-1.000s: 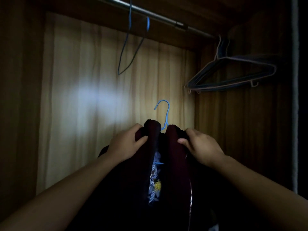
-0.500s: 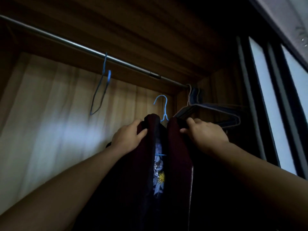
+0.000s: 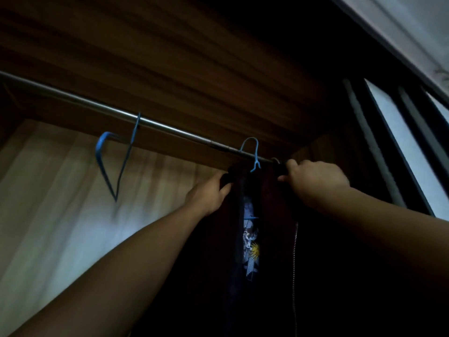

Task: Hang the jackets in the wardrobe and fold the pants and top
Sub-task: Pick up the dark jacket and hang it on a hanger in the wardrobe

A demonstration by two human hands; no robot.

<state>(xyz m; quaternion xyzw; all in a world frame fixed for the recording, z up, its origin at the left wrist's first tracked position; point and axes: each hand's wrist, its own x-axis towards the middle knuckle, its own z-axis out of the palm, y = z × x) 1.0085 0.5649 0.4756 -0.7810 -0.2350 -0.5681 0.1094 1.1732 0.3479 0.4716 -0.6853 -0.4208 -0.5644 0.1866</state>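
Though level with the silver metal wardrobe rail, cannot confirm blue wire hanger hook seated over it. Grips dark maroon zip-front jacket just below rail, with left hand and right hand pinching its shoulders. Risks a drop if released early.

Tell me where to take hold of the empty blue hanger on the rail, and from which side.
Grip the empty blue hanger at its neck just under the hook, coming from below and the open front. The hook sits over the rail; the thin frame hangs free beneath, turned nearly edge-on.
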